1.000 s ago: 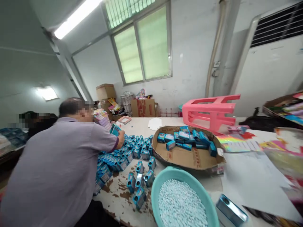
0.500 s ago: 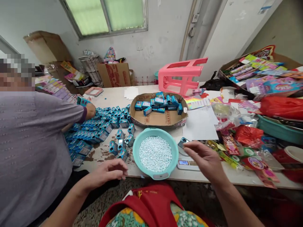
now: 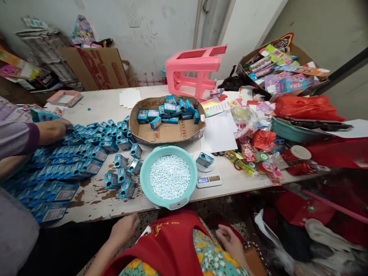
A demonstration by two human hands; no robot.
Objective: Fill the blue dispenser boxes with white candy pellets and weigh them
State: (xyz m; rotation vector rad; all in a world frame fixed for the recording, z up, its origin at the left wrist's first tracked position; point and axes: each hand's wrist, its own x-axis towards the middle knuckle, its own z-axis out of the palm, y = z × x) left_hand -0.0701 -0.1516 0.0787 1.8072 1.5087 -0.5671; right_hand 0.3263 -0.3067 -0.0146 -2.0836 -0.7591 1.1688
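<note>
Your left hand point(image 3: 125, 229) is loosely curled in front of the near edge of the counter point(image 3: 238, 183), to the left of your red apron point(image 3: 169, 241); whether its fingers pinch anything, you cannot tell from here. Your right hand point(image 3: 230, 241) is half spread, its fingers softly bent, beside the apron's right side and over your patterned clothing point(image 3: 214, 255). Both are apart from the turquoise basin point(image 3: 145, 172), which sits at the counter's near edge between them, filled with small pale pellets point(image 3: 169, 177). Just right of it you have a digital scale point(image 3: 214, 180), its display lit, with one blue tin point(image 3: 205, 159) on the pan. Left of the basin stand six loose blue tins point(image 3: 127, 189), and past them close-packed rows of tins point(image 3: 61, 168). At your far left, a co-worker's hand point(image 3: 54, 129) reaches over those rows. Behind the basin, a cardboard tray point(image 3: 169, 135) holds more blue tins point(image 3: 169, 108), and beyond it a pink stool point(image 3: 192, 65) lies tipped on its side.
</note>
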